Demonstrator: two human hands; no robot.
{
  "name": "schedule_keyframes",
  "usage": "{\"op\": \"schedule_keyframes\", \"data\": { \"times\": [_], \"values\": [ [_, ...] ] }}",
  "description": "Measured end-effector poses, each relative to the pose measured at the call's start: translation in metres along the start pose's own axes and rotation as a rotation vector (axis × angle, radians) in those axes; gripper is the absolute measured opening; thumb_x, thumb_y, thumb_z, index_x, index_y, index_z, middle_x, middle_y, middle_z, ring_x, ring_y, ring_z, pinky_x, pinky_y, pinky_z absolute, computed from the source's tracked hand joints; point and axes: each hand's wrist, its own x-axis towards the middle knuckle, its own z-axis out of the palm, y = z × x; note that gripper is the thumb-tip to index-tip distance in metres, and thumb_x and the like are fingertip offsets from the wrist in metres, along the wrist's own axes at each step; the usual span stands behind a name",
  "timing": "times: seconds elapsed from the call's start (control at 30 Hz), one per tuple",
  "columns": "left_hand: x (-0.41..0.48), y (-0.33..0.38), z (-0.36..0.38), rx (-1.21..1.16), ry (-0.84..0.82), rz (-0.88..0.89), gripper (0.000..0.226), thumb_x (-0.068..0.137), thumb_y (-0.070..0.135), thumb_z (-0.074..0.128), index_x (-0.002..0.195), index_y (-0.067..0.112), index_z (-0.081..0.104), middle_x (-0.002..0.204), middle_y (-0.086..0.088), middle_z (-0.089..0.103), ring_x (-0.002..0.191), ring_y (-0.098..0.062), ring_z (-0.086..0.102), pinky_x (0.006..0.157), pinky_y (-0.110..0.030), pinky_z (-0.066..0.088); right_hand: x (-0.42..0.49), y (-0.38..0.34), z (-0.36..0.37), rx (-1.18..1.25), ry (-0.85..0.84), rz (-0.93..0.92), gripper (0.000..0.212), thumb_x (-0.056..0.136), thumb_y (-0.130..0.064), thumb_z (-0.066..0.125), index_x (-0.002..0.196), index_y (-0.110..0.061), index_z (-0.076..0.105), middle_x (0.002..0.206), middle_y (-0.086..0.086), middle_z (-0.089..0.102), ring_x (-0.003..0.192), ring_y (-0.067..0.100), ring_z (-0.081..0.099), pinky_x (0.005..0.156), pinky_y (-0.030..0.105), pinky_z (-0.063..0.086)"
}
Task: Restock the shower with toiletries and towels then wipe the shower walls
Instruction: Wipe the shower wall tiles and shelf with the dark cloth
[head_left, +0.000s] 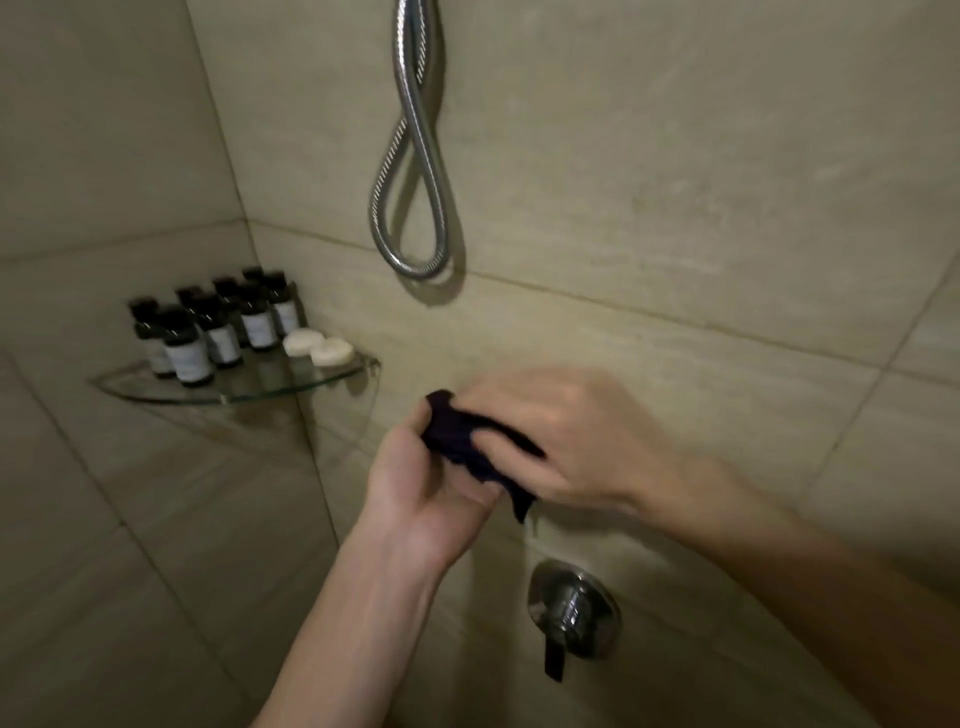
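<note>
The shower is lined with large beige stone-look tiles, pale grout lines running between them, and two walls meet in a corner at the left. The light is dim and the tile surface looks matte and faintly streaked.

In that corner a curved glass shelf is fixed to both walls. On it stands a cluster of small dark bottles with pale labels, packed close together, and just beside them on the right lie two round white soaps, touching each other.

A chrome shower hose hangs down the back wall in a long loop, its lowest bend above and to the right of the shelf. Lower on the same wall sits a round chrome valve with a dark lever pointing down.

In front of the back wall, between shelf and valve, both hands hold a dark cloth. The left hand cups it from below, fingers curled round the bunched fabric. The right hand (blurred) lies over the top, its fingers bent onto the cloth, and a loose end dangles beneath.
</note>
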Motion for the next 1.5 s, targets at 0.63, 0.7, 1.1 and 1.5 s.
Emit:
{"op": "schedule_keyframes", "data": {
  "times": [0.63,0.7,1.1,1.5],
  "values": [
    [-0.080,0.182,0.061,1.499,-0.520,0.259,0.069,0.067,0.079,0.068,0.116,0.030,0.074,0.113,0.005,0.077,0.107,-0.008,0.071,0.102,-0.028,0.051,0.109,-0.081,0.015,1.208,0.879,1.259,0.008,0.094,0.002,0.062,0.096,-0.001,0.069,0.090,0.020,0.073,0.084,0.034,0.070,0.076,0.035,0.061],
    [-0.094,0.199,0.060,1.586,-0.548,0.364,0.054,0.081,0.071,0.060,0.112,0.029,0.075,0.108,0.008,0.077,0.103,-0.006,0.072,0.098,-0.027,0.053,0.126,-0.081,-0.016,1.234,1.220,1.285,0.021,0.091,-0.001,0.067,0.112,0.002,0.069,0.098,0.022,0.074,0.090,0.037,0.070,0.088,0.048,0.057],
    [-0.055,0.230,0.089,1.484,-0.334,1.028,0.051,0.078,0.070,0.062,0.104,0.028,0.069,0.101,0.007,0.072,0.094,-0.007,0.066,0.089,-0.034,0.053,0.211,0.004,-0.204,-0.992,0.445,0.674,0.093,0.077,-0.008,0.066,0.159,-0.012,0.021,0.167,0.020,0.008,0.155,0.036,0.003,0.125,0.047,0.009],
    [-0.008,0.184,0.150,1.473,-0.235,1.210,0.041,0.075,0.065,0.066,0.097,0.030,0.064,0.084,0.015,0.070,0.090,-0.014,0.068,0.079,-0.035,0.054,0.120,0.006,-0.081,-1.090,0.104,0.258,0.066,0.087,-0.016,0.043,0.153,-0.016,0.039,0.165,0.013,0.021,0.153,0.032,0.020,0.123,0.047,0.021]
  ]
}}
